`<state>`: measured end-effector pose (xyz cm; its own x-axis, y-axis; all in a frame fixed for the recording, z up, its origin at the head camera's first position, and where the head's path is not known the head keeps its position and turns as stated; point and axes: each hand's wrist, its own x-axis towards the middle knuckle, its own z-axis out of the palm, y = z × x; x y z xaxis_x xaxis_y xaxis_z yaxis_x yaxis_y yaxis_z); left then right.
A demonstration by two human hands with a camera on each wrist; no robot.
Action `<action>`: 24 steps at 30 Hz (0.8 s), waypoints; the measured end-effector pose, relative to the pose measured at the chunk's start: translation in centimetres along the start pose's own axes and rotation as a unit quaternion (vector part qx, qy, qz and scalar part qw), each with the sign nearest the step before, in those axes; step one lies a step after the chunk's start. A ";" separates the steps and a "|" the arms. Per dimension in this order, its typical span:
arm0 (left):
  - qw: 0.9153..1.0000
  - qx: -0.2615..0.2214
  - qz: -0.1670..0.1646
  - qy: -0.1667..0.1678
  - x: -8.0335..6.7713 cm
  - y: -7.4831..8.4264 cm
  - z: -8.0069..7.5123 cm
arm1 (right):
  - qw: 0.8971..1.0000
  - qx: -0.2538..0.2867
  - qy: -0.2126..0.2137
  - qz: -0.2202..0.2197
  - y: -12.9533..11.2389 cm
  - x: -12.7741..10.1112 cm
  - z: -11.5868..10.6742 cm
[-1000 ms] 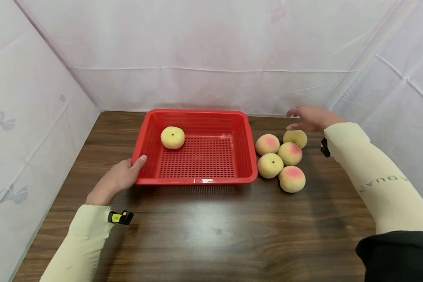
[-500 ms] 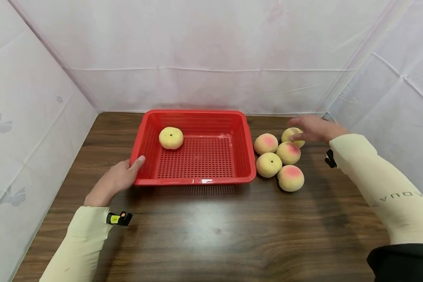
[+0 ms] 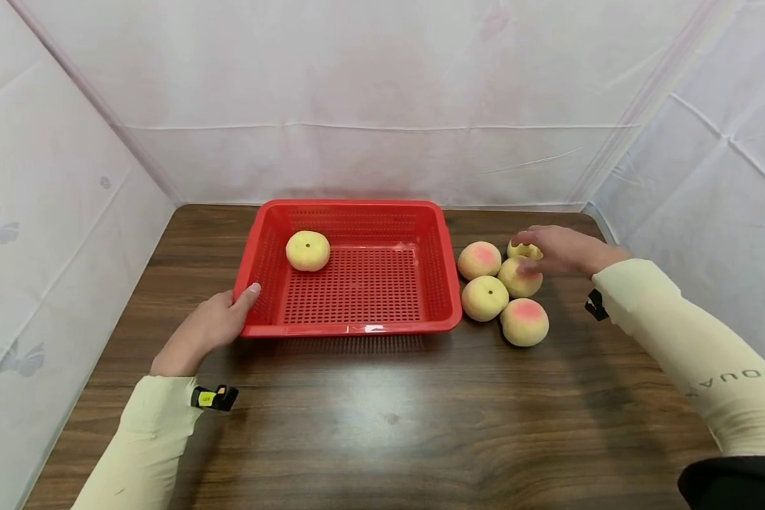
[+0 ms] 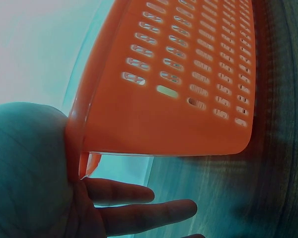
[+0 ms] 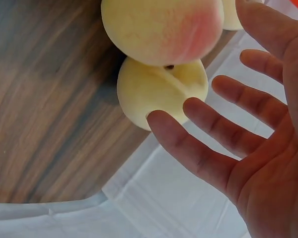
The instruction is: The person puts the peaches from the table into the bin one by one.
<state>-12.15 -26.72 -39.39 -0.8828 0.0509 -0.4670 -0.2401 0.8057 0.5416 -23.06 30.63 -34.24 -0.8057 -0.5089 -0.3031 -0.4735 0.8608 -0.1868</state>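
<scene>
A red plastic basket with slotted walls stands on the table, with one yellow peach inside at its left. My left hand holds the basket's left rim near the front corner, thumb over the edge; in the left wrist view its fingers extend below the rim. Right of the basket lie several yellow peaches with pink blush, among them a front peach. My right hand hovers over the two rear right peaches, fingers spread, partly covering the rearmost peach. Nothing is in its grasp.
Dark wood-grain table runs under everything. White cloth walls enclose it at the back and both sides, close behind the basket. Two more peaches, a blushed one and a yellow one, lie against the basket's right side.
My right hand has come down and toward me, from behind the rear right peach to over it and its neighbour. My left hand keeps its hold on the basket.
</scene>
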 end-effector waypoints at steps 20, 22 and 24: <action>1.000 0.000 0.002 0.001 0.1 -0.2 0.1 | 1.000 -0.026 0.011 0.013 -0.6 0.3 2.8; 1.000 0.001 0.003 0.001 0.1 -0.2 0.1 | 0.999 -0.028 0.012 0.015 -0.6 0.4 3.0; 1.000 0.002 0.003 0.002 0.2 -0.2 0.1 | 0.999 -0.029 0.012 0.017 -0.7 0.5 3.1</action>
<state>-12.21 -26.81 -39.63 -0.8854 0.0529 -0.4618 -0.2340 0.8077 0.5412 -22.00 29.75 -37.10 -0.8301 -0.4790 -0.2854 -0.4642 0.8773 -0.1220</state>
